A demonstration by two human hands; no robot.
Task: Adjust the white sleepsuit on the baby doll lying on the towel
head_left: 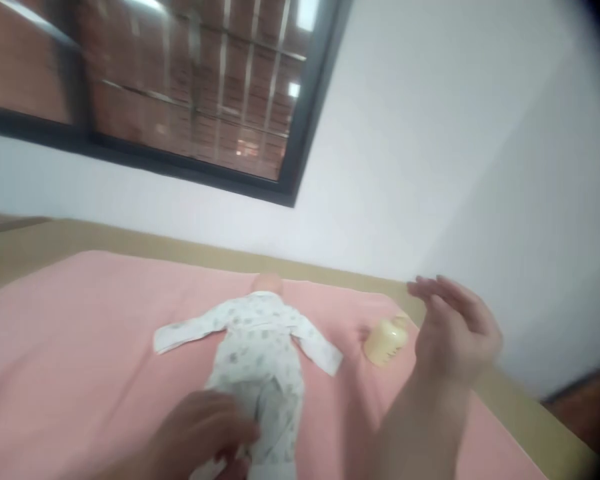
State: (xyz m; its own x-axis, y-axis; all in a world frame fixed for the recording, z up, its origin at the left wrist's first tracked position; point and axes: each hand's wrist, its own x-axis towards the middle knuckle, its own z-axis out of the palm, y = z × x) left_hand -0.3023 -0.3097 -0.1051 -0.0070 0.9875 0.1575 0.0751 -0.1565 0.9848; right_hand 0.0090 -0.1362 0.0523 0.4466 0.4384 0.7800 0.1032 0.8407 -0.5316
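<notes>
A baby doll (265, 340) in white patterned clothes lies on its back on the pink sheet (105, 320), sleeves spread to both sides. Only a rounded, skin-coloured part of its head shows beyond the collar. Over the doll's lower legs is my left hand (205, 427), blurred by motion; whether it grips the cloth cannot be made out. My right hand (455, 330) is raised at the right, empty, its fingers loosely bent and pointing left. Just left of it, a pale yellow baby bottle (386, 341) rests tilted on the sheet, apart from the hand.
A tan border (330, 275) runs around the pink sheet along the back and right side. Behind it rises a white wall (405, 133) with a dark-framed window (195, 87). Something dark and brown (585, 413) shows at the lower right.
</notes>
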